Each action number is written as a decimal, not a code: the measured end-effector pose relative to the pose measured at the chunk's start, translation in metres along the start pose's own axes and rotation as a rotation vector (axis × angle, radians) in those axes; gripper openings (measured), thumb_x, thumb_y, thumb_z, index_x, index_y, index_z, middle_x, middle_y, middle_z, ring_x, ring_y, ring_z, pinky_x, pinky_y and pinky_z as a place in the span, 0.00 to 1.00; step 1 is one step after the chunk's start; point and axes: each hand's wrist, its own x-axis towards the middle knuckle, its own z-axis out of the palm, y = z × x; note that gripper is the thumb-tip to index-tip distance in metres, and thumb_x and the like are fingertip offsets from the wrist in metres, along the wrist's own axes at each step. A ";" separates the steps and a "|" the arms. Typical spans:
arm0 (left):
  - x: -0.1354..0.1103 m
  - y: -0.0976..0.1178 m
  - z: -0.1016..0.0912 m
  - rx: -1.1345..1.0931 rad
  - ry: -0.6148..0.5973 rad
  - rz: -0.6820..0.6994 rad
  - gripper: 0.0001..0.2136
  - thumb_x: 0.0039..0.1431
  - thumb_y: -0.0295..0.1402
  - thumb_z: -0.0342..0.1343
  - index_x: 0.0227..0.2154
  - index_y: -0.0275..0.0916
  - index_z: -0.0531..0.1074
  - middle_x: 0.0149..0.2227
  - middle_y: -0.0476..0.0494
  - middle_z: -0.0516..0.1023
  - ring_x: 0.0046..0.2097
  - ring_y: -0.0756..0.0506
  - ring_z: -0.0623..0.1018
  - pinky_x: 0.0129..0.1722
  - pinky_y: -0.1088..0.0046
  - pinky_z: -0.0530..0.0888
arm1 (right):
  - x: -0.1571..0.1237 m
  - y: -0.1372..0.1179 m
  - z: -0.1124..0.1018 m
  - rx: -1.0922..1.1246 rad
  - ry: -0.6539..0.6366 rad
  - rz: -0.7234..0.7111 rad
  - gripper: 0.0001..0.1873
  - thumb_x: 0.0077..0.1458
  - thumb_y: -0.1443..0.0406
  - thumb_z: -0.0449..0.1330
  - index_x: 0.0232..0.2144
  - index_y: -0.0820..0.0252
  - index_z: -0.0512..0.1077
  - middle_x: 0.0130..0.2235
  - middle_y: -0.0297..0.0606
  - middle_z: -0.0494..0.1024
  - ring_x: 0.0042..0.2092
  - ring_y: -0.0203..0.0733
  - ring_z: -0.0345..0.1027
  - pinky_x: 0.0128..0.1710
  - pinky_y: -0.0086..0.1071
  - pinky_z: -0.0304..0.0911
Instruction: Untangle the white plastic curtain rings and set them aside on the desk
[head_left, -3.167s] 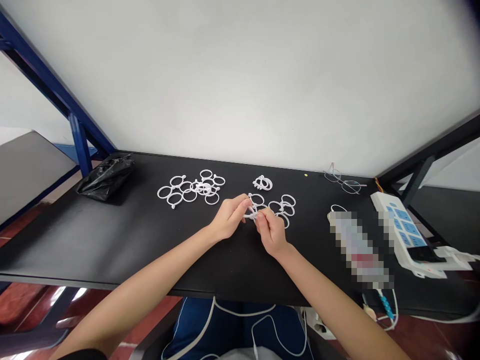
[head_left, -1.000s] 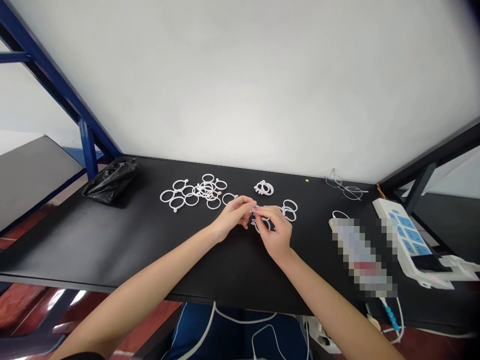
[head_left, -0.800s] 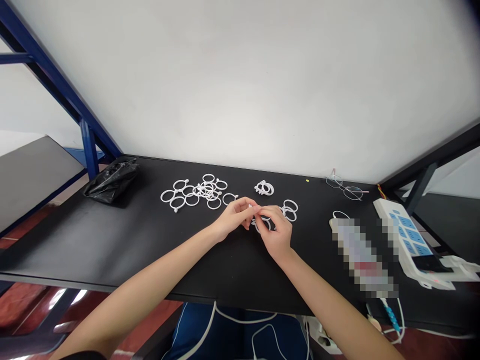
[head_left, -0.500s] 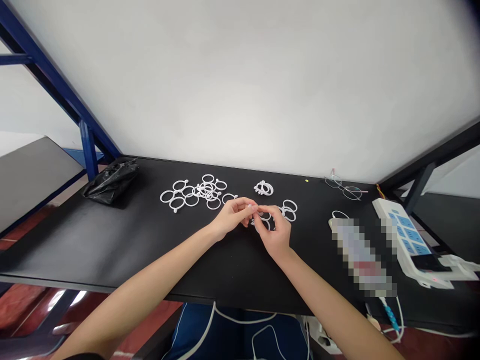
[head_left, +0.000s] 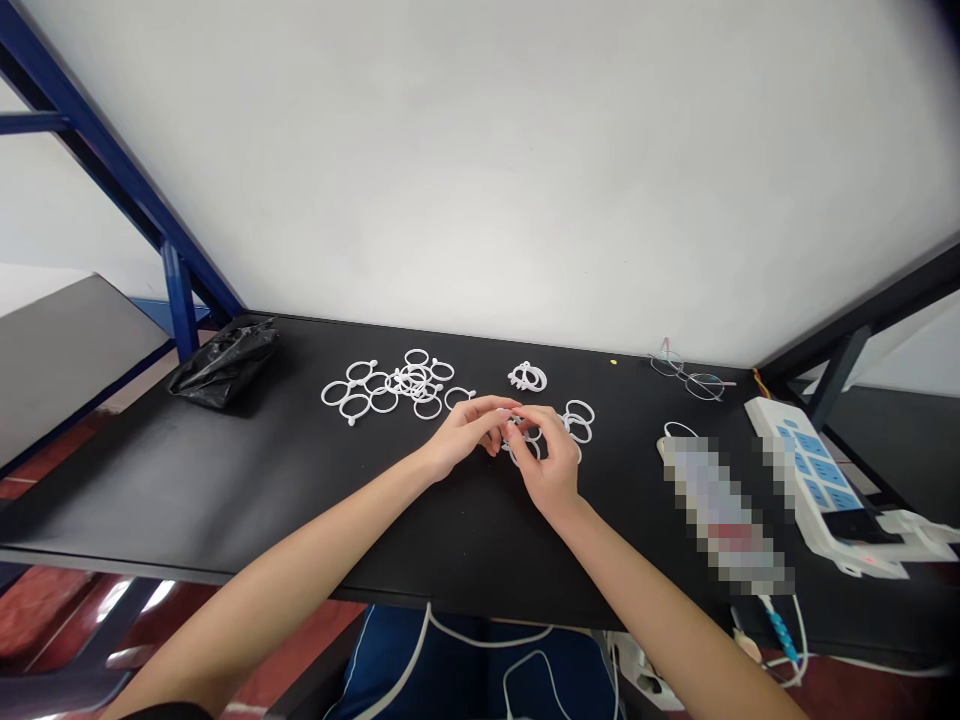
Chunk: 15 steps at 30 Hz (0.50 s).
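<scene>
My left hand [head_left: 465, 435] and my right hand [head_left: 550, 462] meet over the middle of the black table [head_left: 225, 480]. Both pinch a small white plastic ring [head_left: 519, 437] between their fingertips; the fingers hide most of it. Just right of my hands lie a few loose white rings [head_left: 579, 420]. A larger spread of white rings [head_left: 390, 386] lies to the left. A small stack of rings [head_left: 528, 377] sits behind my hands.
A crumpled black plastic bag [head_left: 223, 360] lies at the far left of the table. Wire-framed glasses [head_left: 690, 375] rest at the back right. A white and blue power strip [head_left: 814, 480] and a blurred-out object [head_left: 720, 510] lie at the right. Cables hang below the front edge.
My hands have stayed in the same spot, with the fingers shifting slightly on the ring. Since the earliest frame the rings right of my hands have become fewer and one lies further left.
</scene>
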 end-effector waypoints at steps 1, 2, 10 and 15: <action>0.000 0.000 0.000 0.004 -0.008 0.010 0.19 0.54 0.43 0.61 0.43 0.34 0.75 0.24 0.50 0.71 0.25 0.53 0.69 0.27 0.75 0.70 | 0.000 0.000 0.000 0.004 -0.010 0.000 0.09 0.58 0.69 0.59 0.42 0.56 0.72 0.39 0.38 0.76 0.34 0.38 0.71 0.37 0.36 0.70; 0.000 0.001 -0.001 0.008 -0.014 0.019 0.19 0.54 0.43 0.61 0.43 0.34 0.75 0.24 0.50 0.70 0.25 0.54 0.69 0.27 0.76 0.69 | 0.000 0.000 0.000 0.008 -0.019 0.000 0.09 0.59 0.69 0.58 0.42 0.56 0.72 0.39 0.38 0.76 0.33 0.37 0.71 0.36 0.36 0.70; 0.001 -0.005 -0.001 0.016 -0.035 0.035 0.17 0.56 0.42 0.60 0.43 0.36 0.72 0.27 0.49 0.70 0.28 0.53 0.69 0.26 0.77 0.71 | -0.001 0.002 0.001 0.051 -0.033 0.061 0.09 0.59 0.68 0.58 0.43 0.56 0.73 0.38 0.37 0.77 0.32 0.36 0.73 0.32 0.33 0.72; 0.000 -0.004 0.000 0.017 -0.051 0.009 0.17 0.57 0.43 0.58 0.46 0.38 0.73 0.31 0.47 0.70 0.32 0.51 0.71 0.26 0.77 0.72 | 0.000 0.002 0.001 0.031 -0.018 0.067 0.10 0.60 0.68 0.57 0.43 0.55 0.74 0.40 0.39 0.77 0.33 0.37 0.73 0.28 0.31 0.72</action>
